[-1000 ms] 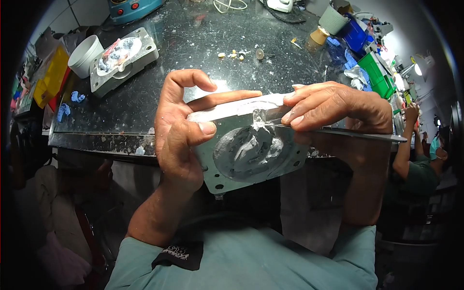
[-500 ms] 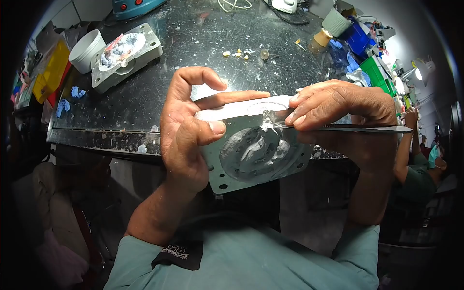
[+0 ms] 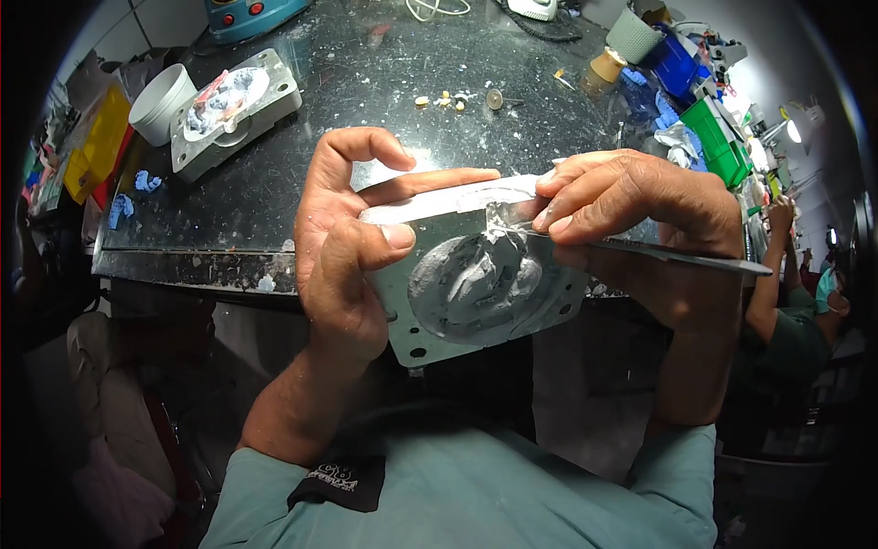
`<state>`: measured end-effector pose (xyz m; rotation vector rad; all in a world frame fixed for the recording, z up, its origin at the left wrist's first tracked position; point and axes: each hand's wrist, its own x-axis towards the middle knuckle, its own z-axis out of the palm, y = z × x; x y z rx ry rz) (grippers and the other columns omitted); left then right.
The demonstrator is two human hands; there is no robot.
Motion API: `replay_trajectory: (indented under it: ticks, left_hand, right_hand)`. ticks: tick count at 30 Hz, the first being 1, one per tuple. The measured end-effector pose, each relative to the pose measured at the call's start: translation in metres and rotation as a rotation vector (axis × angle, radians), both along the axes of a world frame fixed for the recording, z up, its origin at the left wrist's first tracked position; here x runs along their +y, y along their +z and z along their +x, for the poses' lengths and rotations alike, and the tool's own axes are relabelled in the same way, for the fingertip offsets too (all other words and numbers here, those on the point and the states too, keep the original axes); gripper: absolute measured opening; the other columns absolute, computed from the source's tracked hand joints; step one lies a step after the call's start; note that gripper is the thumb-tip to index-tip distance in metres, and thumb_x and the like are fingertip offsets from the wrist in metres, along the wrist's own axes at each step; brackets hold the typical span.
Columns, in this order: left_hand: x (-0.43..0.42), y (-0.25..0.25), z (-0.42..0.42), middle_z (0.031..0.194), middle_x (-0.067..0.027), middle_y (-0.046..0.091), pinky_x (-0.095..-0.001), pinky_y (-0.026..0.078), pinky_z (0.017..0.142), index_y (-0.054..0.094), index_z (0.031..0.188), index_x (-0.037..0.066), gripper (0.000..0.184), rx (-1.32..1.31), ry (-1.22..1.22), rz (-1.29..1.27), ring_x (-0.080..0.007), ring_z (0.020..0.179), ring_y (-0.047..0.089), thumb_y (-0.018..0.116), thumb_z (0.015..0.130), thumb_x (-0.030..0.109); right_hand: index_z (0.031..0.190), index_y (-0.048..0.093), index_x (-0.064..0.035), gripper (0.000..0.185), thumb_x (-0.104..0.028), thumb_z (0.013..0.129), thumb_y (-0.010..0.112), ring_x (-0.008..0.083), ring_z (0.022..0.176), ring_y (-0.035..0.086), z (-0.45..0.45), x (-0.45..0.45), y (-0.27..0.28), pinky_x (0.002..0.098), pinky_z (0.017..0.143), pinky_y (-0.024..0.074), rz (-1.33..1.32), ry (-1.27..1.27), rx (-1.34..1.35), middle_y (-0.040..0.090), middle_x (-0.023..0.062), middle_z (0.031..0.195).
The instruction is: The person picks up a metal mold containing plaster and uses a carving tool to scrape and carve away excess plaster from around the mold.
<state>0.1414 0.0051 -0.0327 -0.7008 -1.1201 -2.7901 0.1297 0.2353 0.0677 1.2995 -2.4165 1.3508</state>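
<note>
My left hand (image 3: 343, 238) grips the left side of a metal mold half (image 3: 439, 343), its thumb on the face and a finger stretched along the top edge. The mold is tilted, and white plaster with curved ridges (image 3: 485, 288) fills its round cavity. In my right hand (image 3: 631, 197) is a thin metal tool (image 3: 695, 259), pinched between thumb and fingers. The tool's tip is at the notch in the mold's upper edge, where white crumbs lie. Part of my right hand is behind the mold and tool.
On the dark table (image 3: 366, 119) stand another mold half (image 3: 233, 114) and a white cup (image 3: 163, 102). Small yellowish pieces (image 3: 446, 101) lie near a round disc (image 3: 495, 99). Green (image 3: 715, 142) and blue bins are at right, and another person (image 3: 791, 320) is beyond.
The mold and both hands have shifted slightly left in view since half a second ago. The tool's outer end tilts a little lower. Both grips are unchanged.
</note>
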Motion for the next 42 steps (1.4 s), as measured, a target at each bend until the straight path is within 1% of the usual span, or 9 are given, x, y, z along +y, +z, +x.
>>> replay_trajectory:
  ticks: [6,9,16,24,30,33,37,40,42]
  left_hand:
    - [0.0,0.0,-0.001,0.122,-0.0495,0.06,-0.042,0.053,0.104,0.036,0.129,-0.001,0.053,-0.013,-0.001,0.022,-0.0391,0.112,0.07,0.054,0.081,0.01]
    - [0.002,0.006,0.002,0.121,-0.0447,0.06,-0.0407,0.055,0.1,0.036,0.128,-0.005,0.055,-0.038,0.098,-0.083,-0.0458,0.112,0.07,0.055,0.082,0.017]
    - [0.0,0.002,0.001,0.121,-0.0479,0.062,-0.042,0.053,0.103,0.036,0.128,-0.001,0.05,-0.017,0.005,0.019,-0.0378,0.111,0.07,0.054,0.082,0.01]
    - [0.0,-0.006,-0.004,0.122,-0.0486,0.061,-0.042,0.052,0.104,0.035,0.129,-0.002,0.051,0.009,-0.001,0.006,-0.0385,0.112,0.07,0.055,0.084,0.012]
    - [0.0,-0.003,-0.002,0.122,-0.0492,0.061,-0.0418,0.052,0.104,0.035,0.129,-0.002,0.052,-0.006,-0.01,0.039,-0.0393,0.112,0.069,0.055,0.084,0.012]
    - [0.0,0.003,0.0,0.122,-0.0491,0.061,-0.0418,0.053,0.103,0.035,0.129,-0.002,0.051,-0.037,0.015,-0.014,-0.0394,0.112,0.069,0.055,0.083,0.011]
    - [0.0,0.004,0.001,0.122,-0.0492,0.06,-0.0428,0.053,0.103,0.034,0.128,-0.002,0.051,-0.076,0.018,-0.04,-0.0408,0.113,0.069,0.054,0.083,0.011]
    - [0.003,0.005,0.002,0.122,-0.0494,0.06,-0.0442,0.053,0.104,0.034,0.128,-0.001,0.05,-0.088,0.051,-0.03,-0.0427,0.114,0.068,0.054,0.083,0.012]
    - [0.003,0.005,0.002,0.124,-0.0536,0.055,-0.0489,0.056,0.101,0.034,0.127,-0.001,0.048,-0.077,0.068,-0.071,-0.0508,0.114,0.067,0.052,0.087,0.017]
  right_hand:
    - [0.088,0.073,-0.0029,0.017,-0.002,0.077,0.087,0.0306,0.102,0.076,0.01,-0.009,0.01,0.0472,0.095,0.0576,0.141,-0.079,0.168,0.078,0.0141,0.095]
    - [0.087,0.072,-0.0022,0.018,-0.002,0.076,0.086,0.0314,0.101,0.076,0.018,-0.014,0.011,0.0475,0.094,0.0584,0.167,-0.136,0.206,0.077,0.0148,0.095]
    - [0.095,0.072,-0.0045,0.017,-0.004,0.084,0.085,0.0327,0.108,0.075,0.019,-0.002,-0.01,0.0574,0.107,0.0511,-0.051,-0.116,0.116,0.078,0.0142,0.098]
    - [0.093,0.074,-0.0041,0.019,-0.002,0.079,0.087,0.0304,0.106,0.076,0.007,-0.002,-0.006,0.0504,0.101,0.0553,0.037,-0.044,0.153,0.079,0.0131,0.099]
    - [0.093,0.073,-0.0025,0.017,-0.003,0.081,0.085,0.0292,0.101,0.075,0.006,-0.005,0.002,0.0445,0.095,0.0584,0.126,-0.043,0.21,0.078,0.0134,0.099]
    - [0.094,0.072,-0.003,0.014,-0.006,0.086,0.082,0.0302,0.101,0.075,0.009,-0.006,0.0,0.046,0.096,0.0582,0.124,-0.062,0.24,0.077,0.0147,0.099]
    - [0.1,0.069,-0.0035,0.015,-0.008,0.091,0.08,0.0337,0.107,0.074,0.017,-0.004,-0.026,0.0548,0.107,0.0511,-0.076,-0.165,0.218,0.074,0.017,0.105]
    - [0.104,0.067,-0.0047,0.015,-0.002,0.092,0.076,0.0376,0.121,0.068,0.029,-0.011,-0.044,0.062,0.119,0.0358,-0.115,-0.215,0.257,0.074,0.0166,0.109]
    - [0.103,0.067,-0.0049,0.015,0.0,0.092,0.075,0.0382,0.128,0.064,0.037,-0.018,-0.055,0.0629,0.122,0.0294,-0.143,-0.264,0.256,0.074,0.0161,0.109]
